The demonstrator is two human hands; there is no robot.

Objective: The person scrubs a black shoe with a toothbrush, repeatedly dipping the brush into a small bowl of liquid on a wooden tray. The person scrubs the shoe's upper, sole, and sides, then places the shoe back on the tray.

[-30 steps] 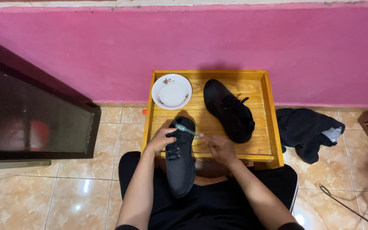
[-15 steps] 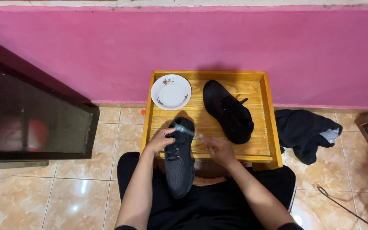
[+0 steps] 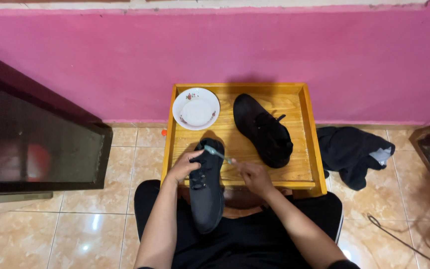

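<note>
Gripping black lace-up sneaker (image 3: 206, 192) at its laced upper with left hand (image 3: 184, 167), fingers wrapped around it; right hand (image 3: 253, 175) pinched shut on thin light-teal toothbrush (image 3: 218, 154), bristle end at the shoe's toe. Long axis running near-vertical in view, toe out over the near rim of yellow wooden tray table (image 3: 310, 149), heel back over the lap. Second black sneaker (image 3: 263, 129) lying diagonal on the tray, well apart. White floral saucer (image 3: 196, 108) at far-left corner. Raised rims all round; bare wood between shoes. Dark cloth heap (image 3: 353, 154) on tiles right, dark cabinet (image 3: 31, 144) left.
</note>
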